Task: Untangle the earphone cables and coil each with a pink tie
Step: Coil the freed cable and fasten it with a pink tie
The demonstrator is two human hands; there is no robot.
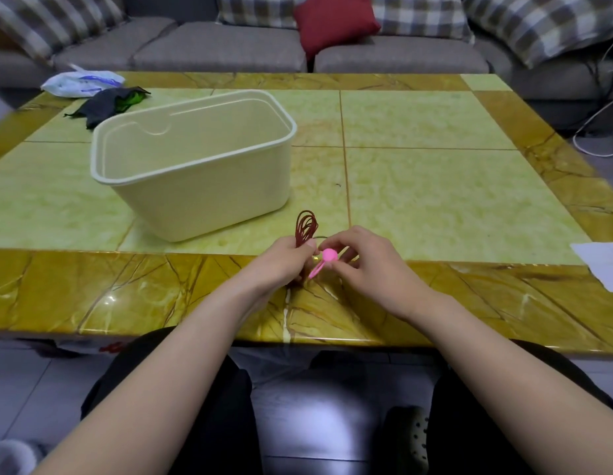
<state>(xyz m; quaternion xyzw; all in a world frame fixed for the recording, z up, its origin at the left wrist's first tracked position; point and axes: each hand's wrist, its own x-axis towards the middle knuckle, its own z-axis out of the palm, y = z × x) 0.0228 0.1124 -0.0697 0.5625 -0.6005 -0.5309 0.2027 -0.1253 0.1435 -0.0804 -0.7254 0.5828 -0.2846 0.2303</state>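
Living room, grey sofa behind; glossy yellow-green marble tabletop [418, 186] with a cream plastic bin [195, 162]. Left hand [284, 260] pinches a dark red coiled earphone cable [305, 226] above the near edge — light, limp, springy, likely to uncoil. Right hand [363, 258] fingers grip the soft pink silicone tie [327, 257]; best held at the coil's waist.

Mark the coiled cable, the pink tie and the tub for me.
coiled cable [305, 225], head view, on the red loops
pink tie [329, 255], head view, on its round head
tub [202, 193], head view, on its front wall
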